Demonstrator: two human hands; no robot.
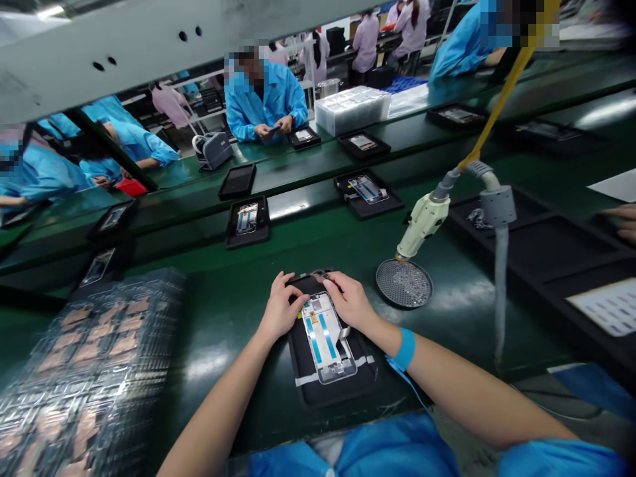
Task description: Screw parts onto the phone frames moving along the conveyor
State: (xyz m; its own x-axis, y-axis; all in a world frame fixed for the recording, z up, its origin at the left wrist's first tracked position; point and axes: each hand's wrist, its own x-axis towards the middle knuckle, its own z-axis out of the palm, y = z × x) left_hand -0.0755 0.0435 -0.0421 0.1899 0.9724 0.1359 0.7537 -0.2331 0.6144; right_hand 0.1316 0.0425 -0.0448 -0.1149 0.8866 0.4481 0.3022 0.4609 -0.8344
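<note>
A smartphone frame (322,334) with a white and blue inner side lies face down on a black padded tray (330,387), held by a grey strap. My left hand (281,308) and my right hand (350,301) both grip its dark upper end, fingers curled over the edge. That end is partly hidden by my fingers. A blue wrist strap (405,349) circles my right wrist, and its cord runs down toward the bench.
A stack of clear blister trays (84,371) with copper-coloured pieces lies to my left. To my right, a hanging cream air nozzle (422,218) sits over a round mesh disc (403,283). Black trays with phones (366,192) line the green belts, and a co-worker (263,99) sits opposite.
</note>
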